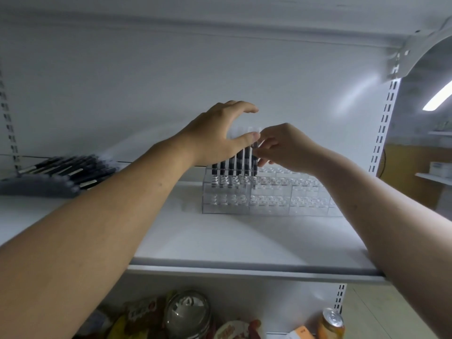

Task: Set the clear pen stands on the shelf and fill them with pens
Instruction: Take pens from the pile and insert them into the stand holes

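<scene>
- Right hand (288, 148), just right of the frame's centre, has its fingertips curled in and pinching the rightmost pen (254, 167) of an upright row; the pen's lower end is already inside the stand.
- Left hand (217, 135), at centre and a little higher, arches loosely over the tops of the same row with its fingers spread and curved. Its thumb tip lies against the clear caps near the right hand's fingertips, and it grips nothing that I can see.
- Between and below the two hands stands the row of pens (231, 167): dark barrels with clear caps, upright and side by side in the back tier at the left end of the stands.
- These clear pen stands (269, 199) are stepped acrylic blocks set edge to edge, running from centre towards the right of the frame. Their lower front tiers and their right-hand sections hold no pens.
- All of this sits on the white shelf (220, 241), towards its rear, close to the white back panel (171, 81).
- At the left edge of the frame, well apart from the stands, a pile of pens (63, 172) lies flat on the same shelf.
- Down at the bottom of the frame, on a lower level, are a glass-lidded jar (187, 311), blurred packets beside it, and an orange can (330, 322) to the lower right.
</scene>
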Demonstrator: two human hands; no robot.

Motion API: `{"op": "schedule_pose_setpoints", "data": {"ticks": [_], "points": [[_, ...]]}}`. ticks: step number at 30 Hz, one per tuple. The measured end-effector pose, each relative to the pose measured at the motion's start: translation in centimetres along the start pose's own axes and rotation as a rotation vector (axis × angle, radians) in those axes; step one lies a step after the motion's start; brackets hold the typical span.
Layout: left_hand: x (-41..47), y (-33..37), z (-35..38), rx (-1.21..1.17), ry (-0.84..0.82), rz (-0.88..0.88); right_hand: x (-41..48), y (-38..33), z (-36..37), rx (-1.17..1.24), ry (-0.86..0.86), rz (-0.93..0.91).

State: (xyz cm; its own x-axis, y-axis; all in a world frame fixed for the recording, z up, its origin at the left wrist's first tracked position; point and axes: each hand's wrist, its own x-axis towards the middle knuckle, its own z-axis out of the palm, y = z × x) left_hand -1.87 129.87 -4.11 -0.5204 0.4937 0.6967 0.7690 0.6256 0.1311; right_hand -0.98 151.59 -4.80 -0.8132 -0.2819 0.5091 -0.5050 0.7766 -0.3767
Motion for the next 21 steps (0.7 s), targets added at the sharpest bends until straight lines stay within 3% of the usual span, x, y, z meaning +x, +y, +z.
{"op": "schedule_pose_setpoints", "data": {"ticks": [5,12,18,21], "points": [[0.0,-0.3,-0.1,0.013,0.0,-0.007,-0.2,0.4,-0.6,-0.072,0.02,-0.023],[-0.2,-0.3,-0.7,0.072,0.011,-0.002,0.5,0.4,-1.2,-0.019,0.382,-0.125],[-0.4,-1.4,-3.2,0.186,0.051,-0.088,0.9,-1.5,-0.4,-0.068,0.409,-0.216],[-0.9,-2.2,-4.6,0.205,0.001,-0.183,1.4,-4.0,0.2,-0.176,0.337,-0.262]]}}
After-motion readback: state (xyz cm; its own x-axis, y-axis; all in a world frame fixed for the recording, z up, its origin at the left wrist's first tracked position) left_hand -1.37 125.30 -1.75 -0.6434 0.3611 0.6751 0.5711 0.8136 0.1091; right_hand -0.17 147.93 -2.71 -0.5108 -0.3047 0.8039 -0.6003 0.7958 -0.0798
